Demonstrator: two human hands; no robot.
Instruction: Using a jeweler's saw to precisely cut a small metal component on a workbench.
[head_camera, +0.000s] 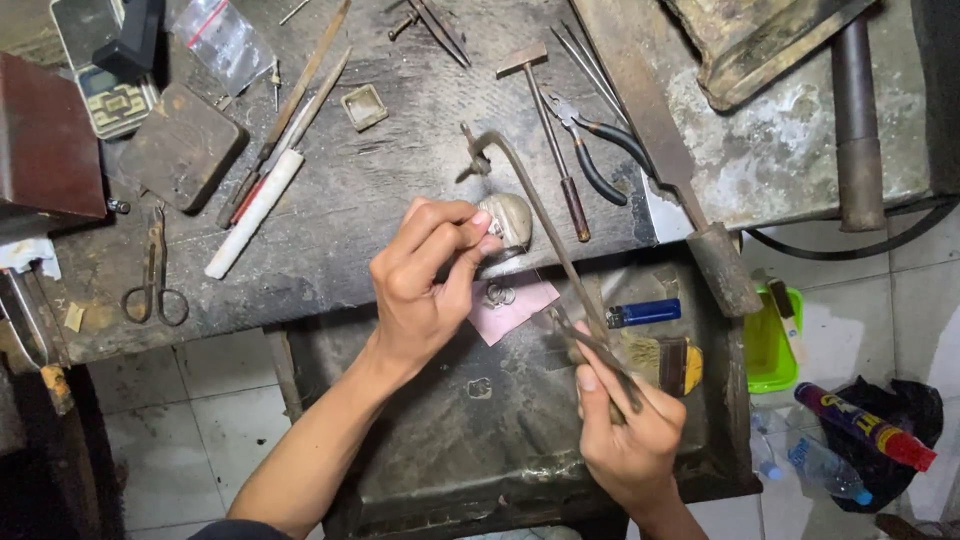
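The right hand (628, 432) is closed around the handle of a jeweller's saw (545, 230), whose frame slants up and away to the left toward the rounded bench peg (510, 220), where the left hand (425, 275) pinches a small metal piece.

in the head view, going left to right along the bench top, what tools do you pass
scissors → white stick → left hand → small hammer → black-handled pliers → big flat file
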